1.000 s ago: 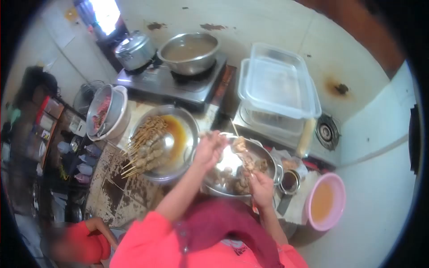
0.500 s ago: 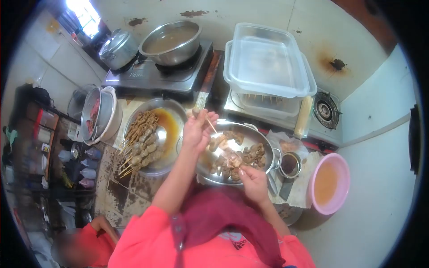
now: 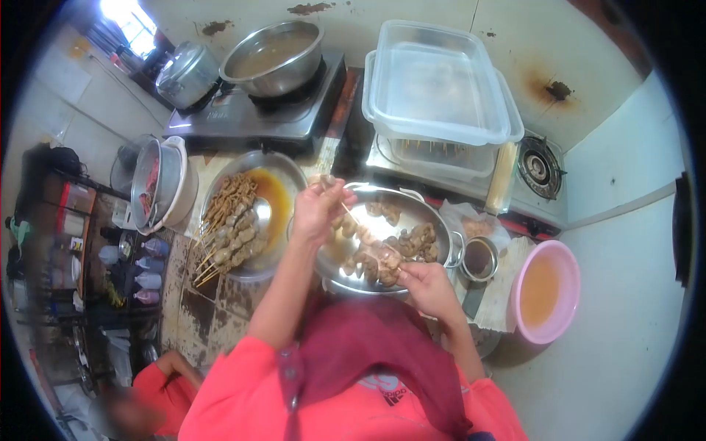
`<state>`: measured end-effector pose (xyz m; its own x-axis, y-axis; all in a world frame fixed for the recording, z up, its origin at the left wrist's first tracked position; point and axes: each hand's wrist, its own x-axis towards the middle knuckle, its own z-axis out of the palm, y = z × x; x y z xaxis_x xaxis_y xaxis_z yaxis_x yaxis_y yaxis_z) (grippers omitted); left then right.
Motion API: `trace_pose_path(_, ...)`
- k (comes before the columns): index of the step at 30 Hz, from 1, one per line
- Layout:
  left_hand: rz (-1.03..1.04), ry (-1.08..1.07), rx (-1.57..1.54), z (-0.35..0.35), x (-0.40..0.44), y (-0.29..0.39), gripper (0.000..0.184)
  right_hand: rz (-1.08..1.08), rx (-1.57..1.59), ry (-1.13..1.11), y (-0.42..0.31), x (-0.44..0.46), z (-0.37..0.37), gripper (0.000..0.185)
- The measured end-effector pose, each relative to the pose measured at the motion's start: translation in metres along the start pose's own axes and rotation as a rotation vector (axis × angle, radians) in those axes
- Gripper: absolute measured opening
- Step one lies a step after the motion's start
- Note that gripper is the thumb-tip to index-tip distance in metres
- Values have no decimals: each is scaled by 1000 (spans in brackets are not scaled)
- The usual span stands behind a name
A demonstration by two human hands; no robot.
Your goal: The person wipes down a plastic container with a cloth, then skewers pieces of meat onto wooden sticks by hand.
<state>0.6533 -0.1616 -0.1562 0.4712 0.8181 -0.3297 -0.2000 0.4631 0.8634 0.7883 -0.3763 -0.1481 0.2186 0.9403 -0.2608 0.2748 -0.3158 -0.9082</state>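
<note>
Above the left rim of a steel pan [image 3: 342, 283], my left hand [image 3: 318, 212] is closed on a thin wooden skewer [image 3: 350, 214]. A small greyish meat piece [image 3: 326, 178] shows at the top of its fingers. My right hand [image 3: 429, 288] pinches the end of a pale meat piece [image 3: 380, 253] over the pan, and the skewer slants down toward that piece. Whether its tip is in the meat is too small to tell. Brown meat pieces [image 3: 419, 242] lie in the pan. To the left, a round tray [image 3: 292, 173] holds loaded skewers [image 3: 239, 235] in brown liquid.
A stove [image 3: 294, 125] bears a steel bowl [image 3: 309, 70] and a lidded pot [image 3: 187, 77]. Stacked plastic containers [image 3: 441, 81] stand behind the pan. At right are a dark-filled cup [image 3: 479, 259] and a pink basin [image 3: 572, 290]. Another person [image 3: 158, 397] is at lower left.
The camera view has shifted, so the stove and trays appear higher. My left hand has turned from above the pan to its left side, and the skewer now slants down toward the meat.
</note>
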Motion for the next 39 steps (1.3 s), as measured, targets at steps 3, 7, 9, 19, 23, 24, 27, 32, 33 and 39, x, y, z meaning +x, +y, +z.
trace_pose_path(3,-53,19,42,1,-2,3,18,-12,98,56,10,3,7,17)
trace_pose_path(7,-98,-34,-128,-7,2,-1,19,-121,200,190,14,6,38,15)
trace_pose_path(9,-124,-11,-174,-7,4,-3,19,-127,228,211,6,5,45,16)
trace_pose_path(19,-110,-49,-124,-9,2,-2,23,-86,295,238,3,4,53,19)
trace_pose_path(23,-4,-149,-171,0,2,11,29,-58,468,215,15,6,52,21)
trace_pose_path(24,4,-180,-143,-3,5,11,31,-59,501,220,18,6,54,21)
trace_pose_path(27,24,-261,-57,-7,13,8,29,-48,559,233,25,6,58,22)
trace_pose_path(32,6,-116,-101,-1,12,-3,25,-37,580,234,28,7,62,22)
trace_pose_path(33,-5,-78,-140,2,10,-5,25,-36,530,235,26,5,61,22)
trace_pose_path(39,-38,34,-237,6,2,-9,25,-50,410,242,22,6,66,21)
